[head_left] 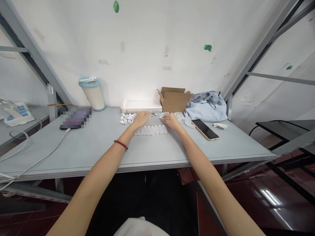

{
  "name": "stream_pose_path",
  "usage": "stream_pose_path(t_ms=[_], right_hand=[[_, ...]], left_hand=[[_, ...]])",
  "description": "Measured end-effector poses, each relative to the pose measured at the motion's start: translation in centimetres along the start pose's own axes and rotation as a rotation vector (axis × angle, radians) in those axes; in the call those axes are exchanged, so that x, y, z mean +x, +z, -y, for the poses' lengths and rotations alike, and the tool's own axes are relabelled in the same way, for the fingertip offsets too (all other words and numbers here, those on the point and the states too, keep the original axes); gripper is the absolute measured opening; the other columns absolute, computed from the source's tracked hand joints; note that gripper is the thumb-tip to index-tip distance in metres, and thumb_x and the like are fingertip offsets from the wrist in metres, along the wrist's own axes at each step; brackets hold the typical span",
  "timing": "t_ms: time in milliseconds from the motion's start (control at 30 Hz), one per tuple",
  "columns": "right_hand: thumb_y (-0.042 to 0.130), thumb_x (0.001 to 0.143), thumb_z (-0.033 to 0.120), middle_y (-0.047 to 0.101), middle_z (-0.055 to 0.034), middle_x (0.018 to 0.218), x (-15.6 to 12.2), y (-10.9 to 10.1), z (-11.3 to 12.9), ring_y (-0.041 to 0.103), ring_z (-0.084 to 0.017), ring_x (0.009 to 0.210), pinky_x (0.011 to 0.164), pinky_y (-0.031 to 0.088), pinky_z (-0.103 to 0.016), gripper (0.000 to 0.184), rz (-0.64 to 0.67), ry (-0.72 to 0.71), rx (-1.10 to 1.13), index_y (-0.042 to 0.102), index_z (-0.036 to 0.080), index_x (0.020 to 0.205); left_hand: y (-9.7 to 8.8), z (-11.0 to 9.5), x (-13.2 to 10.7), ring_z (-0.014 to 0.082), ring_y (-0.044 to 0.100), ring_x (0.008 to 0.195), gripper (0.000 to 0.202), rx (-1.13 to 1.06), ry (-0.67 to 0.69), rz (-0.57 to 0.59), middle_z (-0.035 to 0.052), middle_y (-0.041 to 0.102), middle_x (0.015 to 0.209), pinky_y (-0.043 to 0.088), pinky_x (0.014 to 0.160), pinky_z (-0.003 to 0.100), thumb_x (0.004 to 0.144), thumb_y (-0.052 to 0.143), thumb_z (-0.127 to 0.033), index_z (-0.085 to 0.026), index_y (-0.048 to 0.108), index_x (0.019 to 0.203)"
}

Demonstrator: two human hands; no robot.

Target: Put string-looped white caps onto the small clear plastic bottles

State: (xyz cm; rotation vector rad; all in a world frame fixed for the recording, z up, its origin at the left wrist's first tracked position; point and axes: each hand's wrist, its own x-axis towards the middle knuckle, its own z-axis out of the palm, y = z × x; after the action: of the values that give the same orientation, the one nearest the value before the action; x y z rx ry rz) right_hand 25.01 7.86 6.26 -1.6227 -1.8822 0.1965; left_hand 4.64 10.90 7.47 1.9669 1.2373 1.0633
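As the head view shows it: the left hand [141, 120] and the right hand [172, 121] face each other above the grey table [156, 150], a short gap between their fingertips.
Row of white pieces [152, 130]: on the table, just nearer the body than the left fingers [147, 113] and the right fingers [166, 115]; its long axis runs left to right, roughly from one hand toward the other.
Nearer hand: neither clearly; the left is by the row's left end, the right by its right end.
Left fingers: bunched in side view (I cannot tell what, if anything, they pinch).
Right fingers: thumb and forefinger look narrow, though whether they close on something is too small to tell.
Look of the pieces: pale, frosted, longish, side by side, with a thin string [154, 124] seemingly along their far ends.
White caps [127, 118]: a loose cluster left of the left fingers.
Loose pieces [189, 122]: right of the right fingers, similarly frosted.
Cardboard box [175, 101]: beyond the right fingers.
Phone [205, 129]: farther right of them, lying flat.
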Motion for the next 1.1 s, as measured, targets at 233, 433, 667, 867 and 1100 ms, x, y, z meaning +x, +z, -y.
stream_pose_path(t_ms=[233,433,667,867,1100], right_hand=[[0.064,0.073,0.029,0.059,0.0019,0.067,-0.8,-1.1,1.8,0.053,-0.014,0.068,0.07,0.04,-0.026,0.015,-0.168,0.039,0.394,0.053,0.019,0.074],[0.072,0.066,0.042,0.058,0.0028,0.067,-1.4,-1.6,3.0,0.052,-0.012,0.066,0.067,0.042,-0.026,0.033,-0.11,0.069,0.648,0.05,0.02,0.074],[0.072,0.067,0.043,0.066,0.0001,0.074,-1.4,-1.4,3.1,0.059,-0.014,0.072,0.07,0.045,-0.027,0.033,-0.055,0.05,0.693,0.052,0.02,0.08],[0.072,0.067,0.042,0.067,-0.0006,0.075,-1.4,-1.3,3.2,0.063,-0.015,0.072,0.069,0.046,-0.028,0.034,-0.037,0.056,0.737,0.052,0.02,0.083],[0.072,0.069,0.04,0.068,0.0001,0.072,-1.6,-1.4,3.6,0.064,-0.014,0.069,0.068,0.047,-0.027,0.033,-0.015,0.064,0.764,0.052,0.02,0.087]], left_hand=[[-1.4,-2.3,-0.2,0.0229,0.061,0.099,0.024,-0.818,-0.059,-0.059,0.0124,0.069,0.107,0.045,0.086,0.034,0.069,0.066,-0.034,-0.014,0.074,0.081],[-1.9,-3.6,-1.0,0.0253,0.06,0.108,0.02,-0.989,-0.059,0.007,0.0123,0.067,0.117,0.044,0.092,0.038,0.071,0.064,-0.03,-0.015,0.072,0.083],[-2.3,-4.1,-1.5,0.028,0.057,0.113,0.019,-0.996,-0.146,0.101,0.0138,0.063,0.124,0.047,0.093,0.042,0.078,0.058,-0.033,-0.016,0.064,0.084],[-1.8,-4.2,-1.7,0.0267,0.059,0.109,0.022,-1.006,-0.188,0.149,0.0157,0.062,0.125,0.048,0.09,0.038,0.076,0.06,-0.033,-0.014,0.066,0.085],[-0.9,-3.9,-1.8,0.023,0.06,0.102,0.023,-0.944,-0.15,0.127,0.0134,0.068,0.11,0.046,0.088,0.034,0.066,0.073,-0.026,-0.012,0.072,0.085]])
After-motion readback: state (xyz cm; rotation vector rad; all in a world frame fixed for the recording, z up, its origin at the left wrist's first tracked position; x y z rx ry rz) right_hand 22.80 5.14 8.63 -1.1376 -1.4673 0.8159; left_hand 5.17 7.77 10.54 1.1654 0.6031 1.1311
